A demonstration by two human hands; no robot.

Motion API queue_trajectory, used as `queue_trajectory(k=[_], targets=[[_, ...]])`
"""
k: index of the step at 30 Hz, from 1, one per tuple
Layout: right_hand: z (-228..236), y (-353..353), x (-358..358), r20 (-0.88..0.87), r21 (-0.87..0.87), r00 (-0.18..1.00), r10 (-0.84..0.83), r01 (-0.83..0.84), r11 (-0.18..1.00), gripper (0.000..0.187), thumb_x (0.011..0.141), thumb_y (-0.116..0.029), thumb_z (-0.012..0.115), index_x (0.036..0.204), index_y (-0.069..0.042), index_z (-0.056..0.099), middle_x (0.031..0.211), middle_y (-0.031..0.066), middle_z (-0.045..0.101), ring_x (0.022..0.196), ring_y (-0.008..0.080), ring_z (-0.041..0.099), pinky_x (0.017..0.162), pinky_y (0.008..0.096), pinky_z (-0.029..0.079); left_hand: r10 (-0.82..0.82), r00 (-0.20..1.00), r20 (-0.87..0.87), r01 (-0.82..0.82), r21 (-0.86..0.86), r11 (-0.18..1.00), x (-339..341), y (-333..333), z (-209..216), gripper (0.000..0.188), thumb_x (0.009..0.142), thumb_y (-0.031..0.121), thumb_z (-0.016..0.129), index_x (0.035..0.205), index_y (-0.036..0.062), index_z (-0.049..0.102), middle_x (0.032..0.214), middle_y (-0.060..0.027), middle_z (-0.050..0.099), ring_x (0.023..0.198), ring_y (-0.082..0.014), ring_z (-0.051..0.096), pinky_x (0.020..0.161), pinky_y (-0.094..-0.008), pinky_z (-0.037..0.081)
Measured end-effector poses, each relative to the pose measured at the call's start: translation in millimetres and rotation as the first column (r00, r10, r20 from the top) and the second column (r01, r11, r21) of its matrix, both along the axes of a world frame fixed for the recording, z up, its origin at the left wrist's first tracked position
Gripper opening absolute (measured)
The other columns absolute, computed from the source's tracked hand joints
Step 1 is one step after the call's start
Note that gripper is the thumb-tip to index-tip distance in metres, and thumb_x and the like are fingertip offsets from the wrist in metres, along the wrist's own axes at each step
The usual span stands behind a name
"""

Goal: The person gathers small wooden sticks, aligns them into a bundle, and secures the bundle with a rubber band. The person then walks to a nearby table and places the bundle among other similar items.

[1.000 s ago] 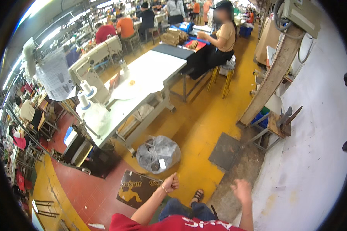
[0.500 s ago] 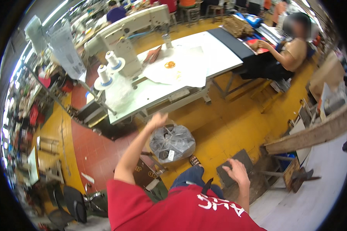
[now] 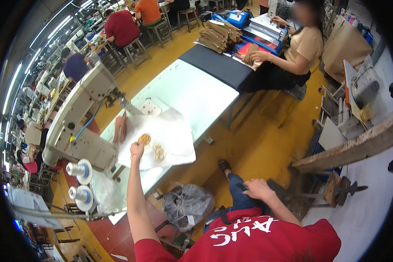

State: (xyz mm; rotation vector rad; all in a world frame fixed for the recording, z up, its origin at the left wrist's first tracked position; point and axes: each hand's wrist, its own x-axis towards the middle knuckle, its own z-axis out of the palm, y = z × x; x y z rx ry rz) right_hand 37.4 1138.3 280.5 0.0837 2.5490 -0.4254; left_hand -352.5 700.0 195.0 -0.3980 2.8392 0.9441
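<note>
The left hand (image 3: pixel 137 150) pinches a small tan ring-shaped piece (image 3: pixel 144 139) over the white sheet (image 3: pixel 174 139) on the surface (image 3: pixel 196 94); lift straight, sparing the neighbouring rings (image 3: pixel 160 152), while the right hand (image 3: pixel 257 189) rests released on the knee.

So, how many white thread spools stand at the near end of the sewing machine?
2. One thread spool stands just below the sewing machine; the other is below it, nearer the camera. More spools may be hidden behind the machine.
</note>
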Motion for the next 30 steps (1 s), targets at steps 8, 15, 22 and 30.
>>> queue_trajectory(k=[8,15,22,30], targets=[[-5.2,58.7,-186.0,-0.102,-0.044,0.961,0.258,-0.264,0.964,0.038,0.082,-0.035,0.066,0.109,-0.008,0.061,0.101,0.0174,0.063,0.101,0.0329,0.060,0.085,0.0446,0.045,-0.074,0.987,0.140,0.114,-0.302,0.947,-12.5,42.4,33.6,0.060,0.079,0.047,0.062,0.115,-0.0002,0.053,0.107,-0.0255,0.062,0.101,-0.0397,0.060,0.090,-0.0438,0.047],[141.9,36.2,-314.3,-0.330,-0.820,0.934,0.139,-0.357,0.448,0.029,0.089,-0.022,0.061,0.112,-0.003,0.061,0.103,0.0139,0.065,0.095,0.0295,0.063,0.081,0.0384,0.049,-0.017,1.000,-0.003,0.013,-0.536,0.844,10.9,74.2,85.2,0.036,0.083,0.034,0.061,0.108,0.0087,0.061,0.098,-0.0152,0.065,0.090,-0.0333,0.063,0.080,-0.0456,0.048],[320.8,-39.5,-323.6,-0.486,-0.530,0.824,-0.292,-0.543,-0.652,0.020,0.086,-0.018,0.065,0.091,0.002,0.064,0.078,0.0104,0.064,0.066,0.0180,0.061,0.057,0.0283,0.046,0.282,0.881,0.378,-0.106,-0.423,0.900,110.6,64.4,-36.0,0.034,0.082,0.031,0.064,0.103,0.0052,0.063,0.097,-0.0171,0.065,0.092,-0.0339,0.062,0.081,-0.0440,0.047],[378.3,-108.2,-274.1,-0.707,-0.584,0.558,0.436,-0.111,-0.804,0.035,0.085,-0.029,0.070,0.099,0.003,0.065,0.082,0.0123,0.067,0.069,0.0159,0.063,0.064,0.0267,0.050,0.236,0.882,0.408,-0.167,-0.197,0.966,297.0,80.2,-96.6,0.036,0.081,0.031,0.066,0.104,0.0036,0.064,0.099,-0.0164,0.066,0.095,-0.0315,0.062,0.082,-0.0425,0.047]])
